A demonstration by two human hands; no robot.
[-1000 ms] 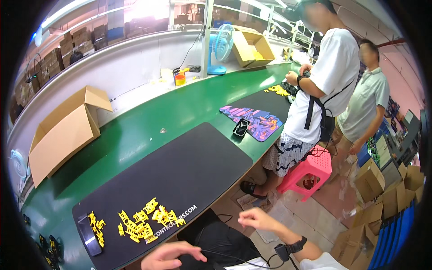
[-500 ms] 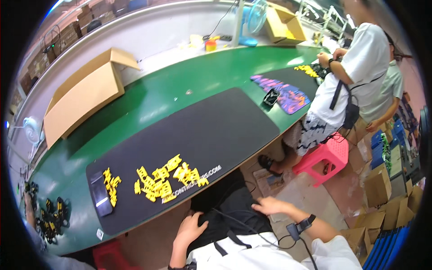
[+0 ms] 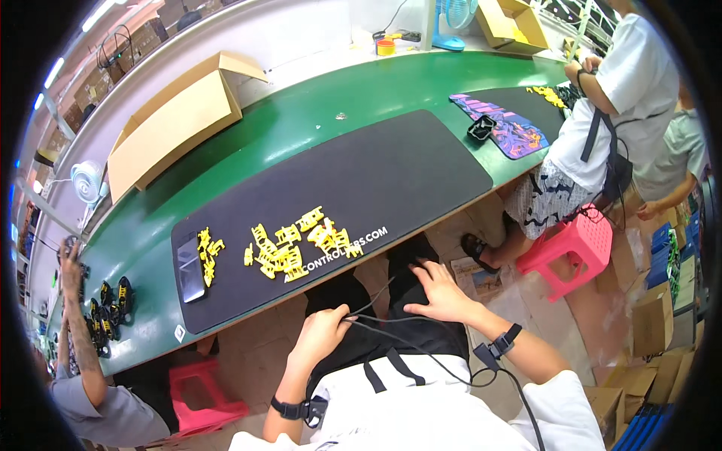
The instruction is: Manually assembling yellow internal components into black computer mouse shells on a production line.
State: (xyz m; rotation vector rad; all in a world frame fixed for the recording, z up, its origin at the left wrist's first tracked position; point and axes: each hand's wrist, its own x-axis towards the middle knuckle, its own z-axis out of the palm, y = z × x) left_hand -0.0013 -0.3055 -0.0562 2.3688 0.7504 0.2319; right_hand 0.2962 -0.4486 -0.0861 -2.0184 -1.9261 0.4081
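Note:
Over my lap, my left hand (image 3: 322, 332) is closed, its thumb and fingers pinching a thin black cable (image 3: 398, 322). This cable loops across my lap toward the strap on my right wrist. My right hand (image 3: 440, 292) lies on my dark-trousered thigh, fingers apart and holding nothing. Ahead of both hands is a black mat (image 3: 353, 173) on the green table. Near its front edge lies a heap of yellow plastic parts (image 3: 284, 259), with a smaller group of yellow parts (image 3: 207, 259) to the left. Beside that group is a dark smartphone-like slab (image 3: 189, 269).
An open cardboard box (image 3: 177, 124) stands at the back left. Black-and-yellow items (image 3: 109, 312) lie by a co-worker's arm (image 3: 79, 323) at left. At right, another person (image 3: 602, 113) stands near a patterned mat (image 3: 508, 131), a black holder (image 3: 481, 128) and a pink stool (image 3: 575, 252).
My view has shifted, so the table sits higher and more of the left co-worker shows. My left hand has closed on the cable. My right hand has moved inward onto my thigh.

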